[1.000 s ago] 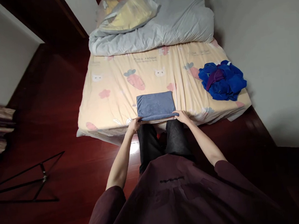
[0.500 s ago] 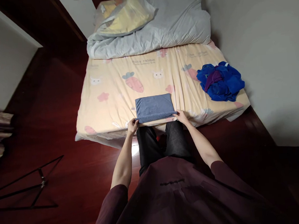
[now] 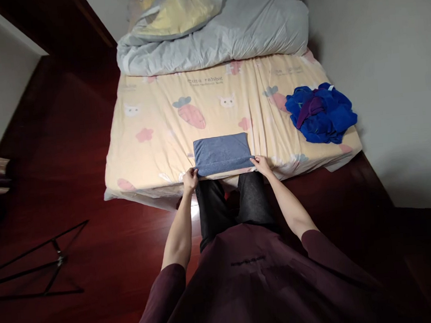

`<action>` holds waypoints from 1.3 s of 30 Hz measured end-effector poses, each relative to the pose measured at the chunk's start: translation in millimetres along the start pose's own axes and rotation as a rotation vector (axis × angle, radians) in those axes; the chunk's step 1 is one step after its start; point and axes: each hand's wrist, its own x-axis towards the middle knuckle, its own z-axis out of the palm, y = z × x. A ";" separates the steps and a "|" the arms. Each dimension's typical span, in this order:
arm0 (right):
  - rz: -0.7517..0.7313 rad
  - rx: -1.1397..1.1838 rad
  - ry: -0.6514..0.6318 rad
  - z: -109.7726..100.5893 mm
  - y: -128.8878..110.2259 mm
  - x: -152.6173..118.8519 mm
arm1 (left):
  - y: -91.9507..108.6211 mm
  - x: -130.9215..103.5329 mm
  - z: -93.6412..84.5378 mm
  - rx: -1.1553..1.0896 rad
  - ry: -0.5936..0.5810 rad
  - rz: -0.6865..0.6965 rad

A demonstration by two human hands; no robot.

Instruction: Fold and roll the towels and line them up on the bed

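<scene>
A grey-blue cloth (image 3: 221, 151) lies flat as a folded rectangle near the front edge of the bed (image 3: 154, 151), with a narrow strip folded over along its near side. My left hand (image 3: 190, 179) pinches the near left corner of the cloth. At the near right corner, my right hand (image 3: 261, 164) grips the end of the folded strip between thumb and fingers.
A crumpled pile of blue and purple cloth (image 3: 320, 114) sits on the bed's right side. Behind are a grey quilt (image 3: 257, 32) and a yellow bundle (image 3: 183, 11). A black stand (image 3: 60, 258) is on the floor at left.
The near strip of the cloth, raised at its edge before, now lies flatter over the rectangle. Both hands keep hold of the corners. The view has tilted down slightly.
</scene>
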 end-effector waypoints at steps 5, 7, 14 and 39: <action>0.000 0.012 0.014 2.3 8.6 4.6 | 0.0 3.8 2.5 0.010 0.003 -0.029; -0.011 0.021 0.012 1.7 12.2 4.8 | -0.2 4.4 2.5 0.006 0.001 -0.033; -0.030 0.046 -0.004 -2.1 19.6 1.2 | -0.5 2.9 1.2 -0.010 -0.006 -0.030; -0.308 -0.455 0.143 13.3 -34.3 -19.1 | 41.2 -25.1 -4.3 0.290 0.049 0.407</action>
